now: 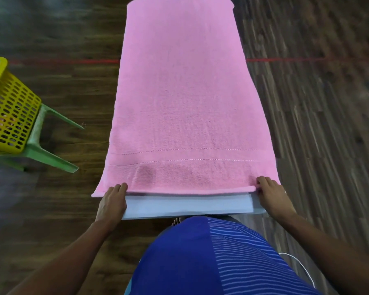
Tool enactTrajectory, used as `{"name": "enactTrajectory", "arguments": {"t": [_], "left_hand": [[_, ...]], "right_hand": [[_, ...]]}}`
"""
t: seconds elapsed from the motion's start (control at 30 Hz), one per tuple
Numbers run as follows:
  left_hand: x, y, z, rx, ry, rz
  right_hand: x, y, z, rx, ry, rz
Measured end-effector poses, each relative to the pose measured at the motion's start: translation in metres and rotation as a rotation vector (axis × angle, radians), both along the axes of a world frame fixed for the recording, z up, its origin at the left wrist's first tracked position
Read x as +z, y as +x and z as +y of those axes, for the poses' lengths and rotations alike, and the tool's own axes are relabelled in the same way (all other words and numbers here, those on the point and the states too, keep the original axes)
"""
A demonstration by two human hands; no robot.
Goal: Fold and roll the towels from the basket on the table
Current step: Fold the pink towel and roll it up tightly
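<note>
A pink towel (183,99) lies flat along a narrow white table (188,205), covering nearly all of it and hanging a little over both long sides. My left hand (112,202) pinches the towel's near left corner, fingers curled on its edge. At the near right corner my right hand (272,194) grips the hem, which is slightly lifted. A yellow perforated basket (7,107) stands at the far left on a green stool.
The green plastic stool (47,145) under the basket sits left of the table on a dark wooden floor. A red line (285,59) crosses the floor behind the table. A white cable (300,267) hangs by my right side.
</note>
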State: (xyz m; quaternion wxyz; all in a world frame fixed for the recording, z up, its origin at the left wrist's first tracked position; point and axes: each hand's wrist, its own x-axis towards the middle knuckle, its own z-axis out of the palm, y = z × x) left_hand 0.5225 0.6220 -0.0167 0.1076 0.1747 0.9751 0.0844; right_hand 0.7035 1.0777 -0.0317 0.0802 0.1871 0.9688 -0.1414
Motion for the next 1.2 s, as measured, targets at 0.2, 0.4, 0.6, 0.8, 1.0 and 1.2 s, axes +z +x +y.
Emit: {"name": "enactTrajectory", "arguments": {"t": [0.2,0.4,0.6,0.8,1.0,1.2], "left_hand": [[-0.009,0.005,-0.024,0.000,0.086,-0.040],[-0.006,-0.015,-0.008,0.077,-0.022,-0.009],[-0.006,-0.012,0.007,0.021,0.016,0.086],[-0.023,-0.001,-0.018,-0.058,0.049,0.019],[-0.018,-0.009,-0.020,-0.159,-0.004,0.031],[-0.011,-0.015,-0.008,-0.086,0.008,0.023]], "right_hand": [[0.002,0.020,0.007,-0.008,-0.110,0.061],[0.000,-0.003,0.003,-0.122,-0.045,-0.087],[-0.001,-0.008,-0.009,0.021,0.072,0.056],[-0.012,0.015,-0.019,0.081,0.061,0.089],[-0.008,0.005,-0.020,-0.007,0.023,0.167],[-0.002,-0.004,-0.021,-0.078,0.005,0.175]]}}
